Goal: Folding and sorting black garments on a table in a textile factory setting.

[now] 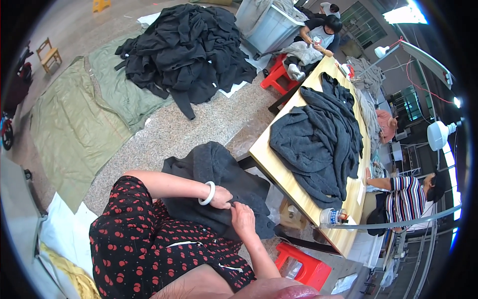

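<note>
While it lies over the lap, the dark garment (214,169) is pinched by left hand (220,197) and right hand (243,219).

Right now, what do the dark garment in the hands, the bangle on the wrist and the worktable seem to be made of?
Garment: looks like soft knit or fleece; matte, fuzzy, dark grey, falling in thick folds where both hands pinch it. Bangle: smooth, glossy, milky white, perhaps jade, stone or plastic. Worktable: pale wood or laminate top with a faint sheen, on a dark frame, probably metal.

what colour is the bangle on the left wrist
White: the bangle is a plain, smooth ring on the left hand, seen best in the head view.
</note>
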A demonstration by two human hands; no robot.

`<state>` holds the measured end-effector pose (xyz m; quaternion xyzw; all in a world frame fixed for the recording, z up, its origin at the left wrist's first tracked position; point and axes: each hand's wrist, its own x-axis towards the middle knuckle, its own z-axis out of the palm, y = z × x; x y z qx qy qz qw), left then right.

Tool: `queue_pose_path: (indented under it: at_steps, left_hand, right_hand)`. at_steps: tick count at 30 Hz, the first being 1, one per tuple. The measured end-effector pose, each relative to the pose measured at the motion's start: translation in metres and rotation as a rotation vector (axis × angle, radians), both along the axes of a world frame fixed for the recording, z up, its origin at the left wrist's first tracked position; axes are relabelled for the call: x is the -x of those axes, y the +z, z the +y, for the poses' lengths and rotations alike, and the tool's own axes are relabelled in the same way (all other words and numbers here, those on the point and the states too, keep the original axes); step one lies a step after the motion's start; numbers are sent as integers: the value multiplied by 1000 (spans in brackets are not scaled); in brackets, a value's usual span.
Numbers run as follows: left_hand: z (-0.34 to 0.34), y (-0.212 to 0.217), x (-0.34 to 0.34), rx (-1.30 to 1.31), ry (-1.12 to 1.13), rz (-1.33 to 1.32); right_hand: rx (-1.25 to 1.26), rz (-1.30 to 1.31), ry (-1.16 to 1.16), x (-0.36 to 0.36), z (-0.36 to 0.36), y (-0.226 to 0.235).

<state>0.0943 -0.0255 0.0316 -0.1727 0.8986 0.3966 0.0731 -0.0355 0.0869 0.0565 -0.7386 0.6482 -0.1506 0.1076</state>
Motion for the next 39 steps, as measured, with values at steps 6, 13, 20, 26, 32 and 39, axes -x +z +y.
queue_pose_path:
  at_steps: [6,13,20,26,32,39]
  left_hand:
    - [10,0,-4,55,82,32]
    - [14,-9,-5,199,159,266]
    - [0,0,-4,173,79,281]
    - [-8,23,-3,75,12,364]
    - [-53,22,-25,-231,-66,88]
    - [-79,8,-74,-80,101,-15]
  right_hand:
    - [-27,18,-8,-4,1,1]
    - [93,-10,19,-1,-1,-4]
    - [45,-176,-38,8,-1,6]
    - [13,-460,-200,7,-6,17]
    - [13,-257,-148,19,-14,19]
    - [-103,-287,57,7,-39,18]
